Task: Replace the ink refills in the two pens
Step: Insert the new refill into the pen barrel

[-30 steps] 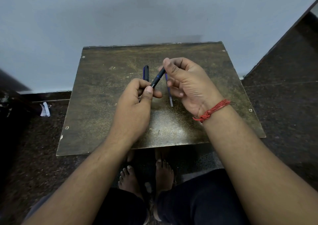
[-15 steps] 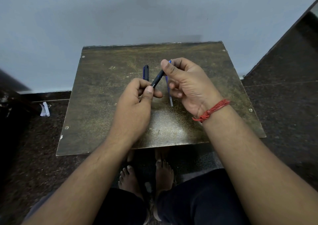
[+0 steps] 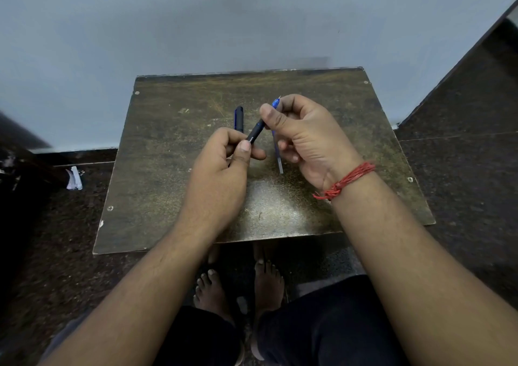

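My left hand [image 3: 221,175] grips the lower end of a black pen barrel [image 3: 255,133], held tilted above the wooden board [image 3: 168,169]. My right hand [image 3: 311,141] pinches the pen's upper end between thumb and fingers. A blue tip section [image 3: 275,103] with a metal point sticks out past that thumb. A second, dark blue pen [image 3: 238,117] lies on the board just behind my left hand. A thin blue-and-clear refill [image 3: 279,164] lies on the board between my hands, partly hidden by my right fingers.
The board is a small low table standing against a pale wall [image 3: 252,23]. A dark stone floor [image 3: 462,183] surrounds it. A white paper scrap [image 3: 74,179] lies on the floor at the left. My bare feet [image 3: 238,284] rest under the board's near edge.
My right hand has drawn up and away from the barrel, and the blue tip section now shows past the thumb. The left hand, the second pen and the loose refill have stayed put.
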A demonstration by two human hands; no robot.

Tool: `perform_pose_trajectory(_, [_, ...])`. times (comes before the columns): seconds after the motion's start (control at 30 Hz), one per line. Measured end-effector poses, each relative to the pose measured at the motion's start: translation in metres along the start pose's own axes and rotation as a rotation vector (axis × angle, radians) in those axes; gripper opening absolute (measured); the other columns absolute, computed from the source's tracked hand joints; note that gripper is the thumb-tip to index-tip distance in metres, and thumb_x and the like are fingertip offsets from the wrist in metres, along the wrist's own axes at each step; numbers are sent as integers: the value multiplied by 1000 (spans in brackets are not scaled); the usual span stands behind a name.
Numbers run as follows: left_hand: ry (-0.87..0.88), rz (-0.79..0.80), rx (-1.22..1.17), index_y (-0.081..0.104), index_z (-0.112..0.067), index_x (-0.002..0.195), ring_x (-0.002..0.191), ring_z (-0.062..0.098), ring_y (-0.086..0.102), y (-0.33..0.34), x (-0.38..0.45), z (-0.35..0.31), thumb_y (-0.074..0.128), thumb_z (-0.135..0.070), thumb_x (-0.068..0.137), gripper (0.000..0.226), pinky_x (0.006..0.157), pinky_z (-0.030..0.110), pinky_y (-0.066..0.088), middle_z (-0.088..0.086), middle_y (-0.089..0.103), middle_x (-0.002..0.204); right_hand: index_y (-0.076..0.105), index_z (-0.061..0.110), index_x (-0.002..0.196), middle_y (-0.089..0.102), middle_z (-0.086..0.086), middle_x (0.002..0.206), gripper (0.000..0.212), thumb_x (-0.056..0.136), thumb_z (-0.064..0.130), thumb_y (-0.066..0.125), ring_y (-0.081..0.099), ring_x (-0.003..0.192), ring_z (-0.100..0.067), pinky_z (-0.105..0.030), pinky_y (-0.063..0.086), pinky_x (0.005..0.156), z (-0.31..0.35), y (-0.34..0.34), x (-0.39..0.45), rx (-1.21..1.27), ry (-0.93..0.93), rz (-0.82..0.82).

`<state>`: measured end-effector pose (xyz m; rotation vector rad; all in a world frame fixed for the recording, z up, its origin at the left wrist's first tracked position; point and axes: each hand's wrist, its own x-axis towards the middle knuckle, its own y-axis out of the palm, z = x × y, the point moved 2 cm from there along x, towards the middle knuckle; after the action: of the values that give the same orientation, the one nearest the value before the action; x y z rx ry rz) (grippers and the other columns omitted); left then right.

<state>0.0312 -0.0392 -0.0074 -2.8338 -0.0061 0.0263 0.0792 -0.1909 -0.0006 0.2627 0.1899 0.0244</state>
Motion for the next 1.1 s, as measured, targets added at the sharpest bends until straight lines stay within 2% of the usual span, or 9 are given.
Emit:
perform_pose_trajectory(0.2, [7, -9, -9, 57, -35, 91, 60, 0, 53, -2, 1, 0, 49, -24, 107, 21, 71, 38, 44, -13, 77, 94, 66, 9, 110, 74, -10, 112, 16, 96, 7, 60, 40, 40, -4, -15, 25, 34, 3, -6, 1, 66, -8, 126])
perform_pose_trajectory(0.37, [15, -5, 0, 57, -36, 90, 62, 5, 53, -1, 1, 1, 48, -24, 107, 22, 69, 41, 46, -14, 77, 94, 64, 8, 98, 74, -12, 99, 5, 94, 6, 63, 36, 36, -4, -15, 25, 34, 3, -3, 0, 57, -14, 100])
perform_pose_trajectory(0.47, [24, -2, 8, 57, -36, 89, 62, 9, 52, 1, 0, -1, 47, -25, 107, 23, 69, 44, 47, -13, 77, 94, 59, 11, 90, 62, -19, 96, 9, 92, 9, 67, 37, 36, -4, -16, 22, 35, 2, -1, 1, 44, -16, 50])
perform_pose_trajectory(0.57, [19, -9, 11, 57, -35, 90, 64, 8, 53, 0, 0, -2, 48, -24, 107, 22, 72, 45, 49, -13, 77, 94, 60, 12, 94, 67, -14, 95, 7, 93, 12, 67, 39, 39, -6, -16, 22, 35, 2, -1, 0, 36, -14, 49])
perform_pose_trajectory(0.67, [28, -28, -1, 57, -33, 91, 59, 5, 53, -1, 2, -1, 49, -23, 107, 21, 67, 39, 48, -12, 77, 91, 65, 10, 109, 75, -9, 106, 13, 97, 14, 61, 39, 42, -6, -16, 25, 36, 3, -4, 0, 40, -17, 105])
perform_pose_trajectory(0.73, [31, -33, -10, 57, -32, 91, 55, 5, 51, -1, 2, -1, 49, -22, 107, 20, 62, 31, 45, -13, 76, 84, 67, 10, 110, 75, -11, 111, 15, 99, 12, 57, 38, 41, -5, -16, 26, 36, 3, -4, 0, 35, -15, 125])
perform_pose_trajectory(0.83, [49, -21, 1, 56, -31, 91, 53, 7, 49, -1, 2, -1, 49, -21, 107, 20, 57, 30, 43, -13, 68, 71, 67, 9, 104, 75, -13, 106, 12, 99, 9, 57, 36, 39, -4, -16, 26, 37, 4, -4, 1, 20, -28, 120])
perform_pose_trajectory(0.97, [82, -33, 1, 55, -36, 86, 53, 5, 50, -2, 5, 2, 53, -20, 104, 24, 58, 36, 44, -11, 64, 67, 66, 9, 97, 76, -12, 98, 8, 98, 8, 58, 36, 40, -3, -18, 24, 38, 4, -2, -1, -4, -42, 66])
perform_pose_trajectory(1.1, [97, -71, 24, 55, -38, 83, 56, 2, 53, -2, 4, 1, 56, -17, 102, 28, 59, 28, 44, -8, 64, 69, 62, 12, 87, 73, -9, 87, 15, 99, 6, 55, 33, 38, -4, -18, 19, 40, 4, 7, -2, 20, -27, 9])
